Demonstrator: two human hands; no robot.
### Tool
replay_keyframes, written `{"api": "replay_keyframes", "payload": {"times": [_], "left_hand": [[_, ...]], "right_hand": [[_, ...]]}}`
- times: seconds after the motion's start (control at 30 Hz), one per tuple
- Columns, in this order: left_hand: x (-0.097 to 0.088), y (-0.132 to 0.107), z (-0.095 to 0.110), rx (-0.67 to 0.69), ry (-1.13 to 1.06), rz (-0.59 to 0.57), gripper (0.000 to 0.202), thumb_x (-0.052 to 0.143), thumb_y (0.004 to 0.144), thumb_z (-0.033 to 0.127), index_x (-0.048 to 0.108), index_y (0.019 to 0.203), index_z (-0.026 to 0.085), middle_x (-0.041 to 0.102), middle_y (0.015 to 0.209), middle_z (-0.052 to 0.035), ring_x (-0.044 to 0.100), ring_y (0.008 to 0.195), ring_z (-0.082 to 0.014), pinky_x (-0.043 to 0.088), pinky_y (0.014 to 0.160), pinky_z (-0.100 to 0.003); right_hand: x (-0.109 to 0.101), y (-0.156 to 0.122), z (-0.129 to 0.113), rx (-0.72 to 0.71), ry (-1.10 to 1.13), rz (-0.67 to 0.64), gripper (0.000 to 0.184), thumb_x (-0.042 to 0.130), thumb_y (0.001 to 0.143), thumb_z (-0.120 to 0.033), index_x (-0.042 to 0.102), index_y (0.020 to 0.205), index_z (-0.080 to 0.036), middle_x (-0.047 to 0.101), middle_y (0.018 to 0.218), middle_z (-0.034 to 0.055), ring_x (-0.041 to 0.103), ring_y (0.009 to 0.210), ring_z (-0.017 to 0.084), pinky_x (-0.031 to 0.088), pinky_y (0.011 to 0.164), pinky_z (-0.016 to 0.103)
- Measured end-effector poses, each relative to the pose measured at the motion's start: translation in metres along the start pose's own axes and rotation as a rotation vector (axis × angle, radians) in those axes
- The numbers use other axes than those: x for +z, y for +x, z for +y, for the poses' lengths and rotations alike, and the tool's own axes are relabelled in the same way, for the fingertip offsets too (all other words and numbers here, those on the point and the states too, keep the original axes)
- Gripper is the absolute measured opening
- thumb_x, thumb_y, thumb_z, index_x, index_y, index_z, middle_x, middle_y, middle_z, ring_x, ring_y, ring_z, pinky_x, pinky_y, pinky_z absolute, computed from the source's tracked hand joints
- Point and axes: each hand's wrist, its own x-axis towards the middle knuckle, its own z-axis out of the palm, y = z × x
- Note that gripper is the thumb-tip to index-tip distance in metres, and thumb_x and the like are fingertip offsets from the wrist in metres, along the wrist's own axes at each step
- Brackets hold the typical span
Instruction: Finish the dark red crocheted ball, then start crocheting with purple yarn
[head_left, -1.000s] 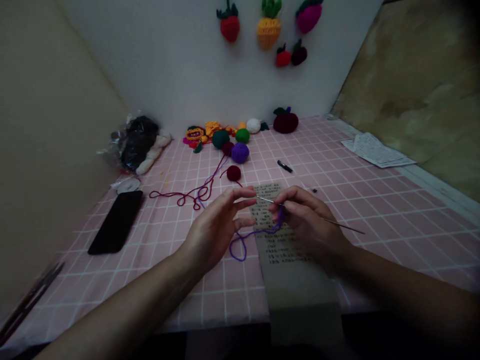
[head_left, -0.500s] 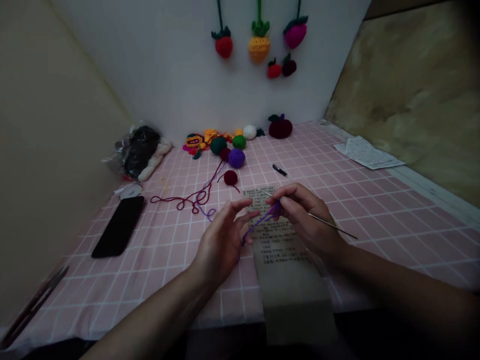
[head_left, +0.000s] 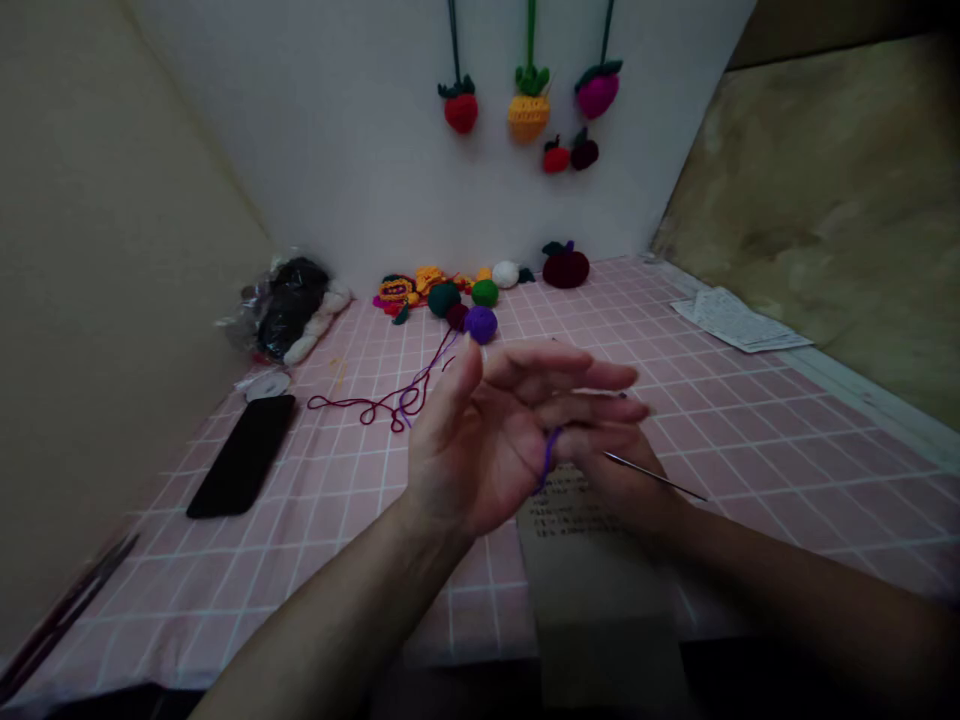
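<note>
My left hand is raised palm-up in the middle, fingers stretched out, with purple yarn running across its lower fingers. Behind and under it my right hand is closed on a thin metal crochet hook whose handle points right. Both hands hover over a printed paper strip on the pink checked table. The purple yarn leads back toward a purple yarn ball.
A black phone lies at the left, scissors at the near left edge. A plastic bag, yarn balls and crochet fruits line the back wall; papers lie at the right. Dark red yarn trails on the table.
My left hand has lifted and turned palm-up, opening its fingers over the right hand. The yarn loop has been drawn up onto it. The camera has tilted slightly.
</note>
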Motion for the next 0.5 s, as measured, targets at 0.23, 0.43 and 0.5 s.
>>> {"api": "replay_keyframes", "payload": {"times": [0.23, 0.43, 0.5], "left_hand": [[-0.022, 0.01, -0.007, 0.467, 0.943, 0.045, 0.036, 0.034, 0.098, 0.038, 0.062, 0.109, 0.018, 0.063, 0.121, -0.0117, 0.053, 0.122, -0.0238, 0.041, 0.105, -0.045], [-0.045, -0.006, -0.015, 0.476, 1.41, -0.01, 0.027, 0.046, 0.094, 0.022, 0.052, 0.12, 0.016, 0.058, 0.122, -0.0135, 0.051, 0.12, -0.022, 0.045, 0.099, -0.041], [-0.051, -0.01, -0.021, 0.47, 1.459, 0.022, 0.028, 0.049, 0.092, 0.018, 0.049, 0.12, 0.016, 0.057, 0.121, -0.014, 0.051, 0.117, -0.0217, 0.047, 0.096, -0.039]], "right_hand": [[0.0, 0.004, 0.002, 0.056, 0.217, -0.043, 0.006, 0.055, 0.093, -0.023, 0.06, 0.091, -0.021, 0.061, 0.075, -0.0013, 0.059, 0.068, 0.011, 0.05, 0.064, 0.024], [-0.003, 0.004, 0.007, 0.074, 0.243, -0.03, 0.01, 0.052, 0.096, -0.024, 0.062, 0.097, -0.022, 0.063, 0.081, -0.0009, 0.06, 0.074, 0.011, 0.049, 0.07, 0.024], [-0.003, 0.004, 0.01, 0.08, 0.253, -0.018, 0.011, 0.052, 0.096, -0.026, 0.062, 0.098, -0.022, 0.063, 0.083, -0.001, 0.06, 0.077, 0.011, 0.049, 0.072, 0.024]]}}
